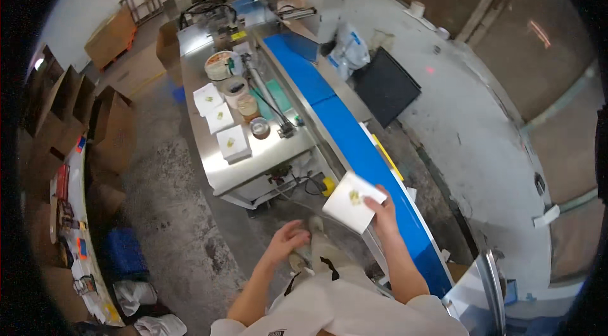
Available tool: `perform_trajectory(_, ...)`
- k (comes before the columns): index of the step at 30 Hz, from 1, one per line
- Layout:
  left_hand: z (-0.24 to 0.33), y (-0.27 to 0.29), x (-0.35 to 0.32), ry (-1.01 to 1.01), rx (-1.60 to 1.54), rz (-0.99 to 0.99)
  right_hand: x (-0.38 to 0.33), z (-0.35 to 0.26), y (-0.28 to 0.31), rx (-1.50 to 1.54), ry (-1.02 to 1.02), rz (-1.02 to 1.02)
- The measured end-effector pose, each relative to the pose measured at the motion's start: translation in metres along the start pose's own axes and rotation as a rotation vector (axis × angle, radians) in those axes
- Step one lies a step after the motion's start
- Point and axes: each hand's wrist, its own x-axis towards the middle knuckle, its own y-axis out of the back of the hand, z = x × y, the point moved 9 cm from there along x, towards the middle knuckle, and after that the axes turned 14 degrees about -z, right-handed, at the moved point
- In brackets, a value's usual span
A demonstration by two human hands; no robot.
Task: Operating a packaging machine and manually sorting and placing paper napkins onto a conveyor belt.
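A white square stack (347, 208), perhaps of paper napkins, with a small yellow-green print on top, is in my right hand (383, 212). My thumb lies on its upper face, at the right edge, and the fingers are hidden below. It is tilted over the near side of the blue conveyor belt (358, 139). Lower and to the left, my left hand (289, 239) hangs in the air with nothing in it, its fingers loosely bent and apart. Three similar white stacks (233, 143) sit in a row along the left of the steel table (237, 174).
Tape rolls (234, 88), a jar (247, 107) and a round tub (220, 65) stand on the table beside a metal bar. Cardboard boxes (111, 127) and a cluttered bench (85, 228) line the left. A black panel (387, 86) leans by the right wall.
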Motion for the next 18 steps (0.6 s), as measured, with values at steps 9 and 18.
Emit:
perform_trajectory(9,-0.079,0.165,-0.084,0.737,0.781,0.47,0.356,0.003,-0.035,0.298,0.209,0.015)
perform_trajectory(18,-0.182,0.192,-0.153,0.06,-1.06,0.469,0.605,0.084,-0.116,0.366,0.15,0.134)
